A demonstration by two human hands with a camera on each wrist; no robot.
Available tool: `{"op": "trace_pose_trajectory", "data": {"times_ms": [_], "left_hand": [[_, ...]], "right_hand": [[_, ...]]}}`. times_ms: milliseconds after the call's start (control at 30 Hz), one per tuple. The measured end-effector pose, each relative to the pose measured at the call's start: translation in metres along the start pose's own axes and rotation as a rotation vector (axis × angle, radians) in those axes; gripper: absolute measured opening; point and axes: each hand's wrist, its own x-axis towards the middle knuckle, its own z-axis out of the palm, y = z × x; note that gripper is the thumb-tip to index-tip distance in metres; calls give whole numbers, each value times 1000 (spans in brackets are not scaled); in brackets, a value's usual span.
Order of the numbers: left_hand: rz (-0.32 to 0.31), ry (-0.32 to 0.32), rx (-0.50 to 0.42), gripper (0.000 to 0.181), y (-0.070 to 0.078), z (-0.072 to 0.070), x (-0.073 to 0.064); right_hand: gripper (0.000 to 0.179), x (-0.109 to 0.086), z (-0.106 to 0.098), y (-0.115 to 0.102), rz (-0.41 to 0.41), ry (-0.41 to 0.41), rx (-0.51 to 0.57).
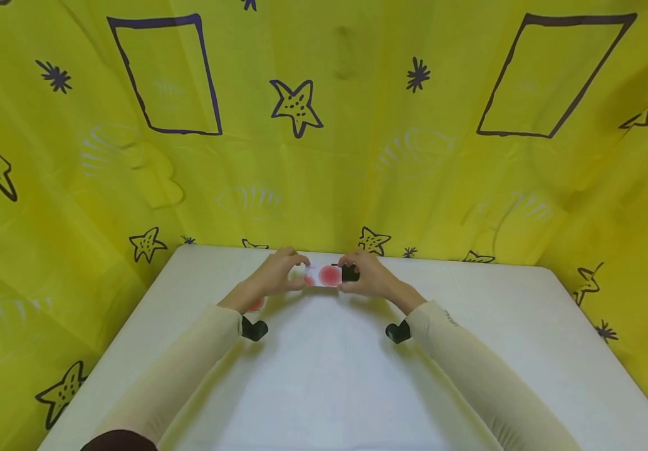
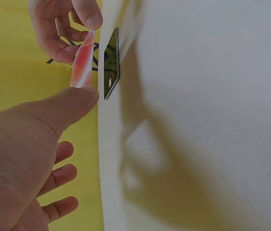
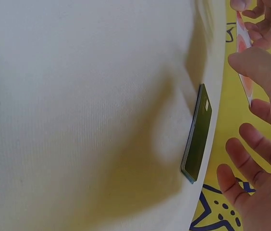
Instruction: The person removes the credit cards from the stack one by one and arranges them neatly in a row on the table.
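A white card with pink-red round patterns [image 1: 329, 275] is held up near the table's far edge, pinched at both ends. My left hand [image 1: 273, 272] grips its left end between thumb and fingers; in the left wrist view the thumb [image 2: 80, 98] presses on the card's near end. At the opposite end, my right hand [image 1: 371, 275] pinches it with thumb and a fingertip, the other fingers spread loosely. Behind the right fingers lies a thin dark stack of cards [image 3: 198, 137], flat on the table.
Another red-patterned card [image 1: 256, 305] lies partly hidden by my left wrist. The white table [image 1: 324, 376] ends at a yellow curtain [image 1: 335, 175] printed with starfish. Black wrist pieces [image 1: 254, 330] sit by both cuffs.
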Motion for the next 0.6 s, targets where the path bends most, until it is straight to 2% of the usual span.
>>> {"op": "trace_pose_trajectory", "data": {"times_ms": [267, 600], "left_hand": [[22, 16, -5, 41, -6, 1, -10], [-21, -16, -16, 43, -12, -1, -21]], "right_hand": [[44, 1, 7, -5, -24, -15, 29], [45, 5, 16, -13, -21, -40, -5]]}}
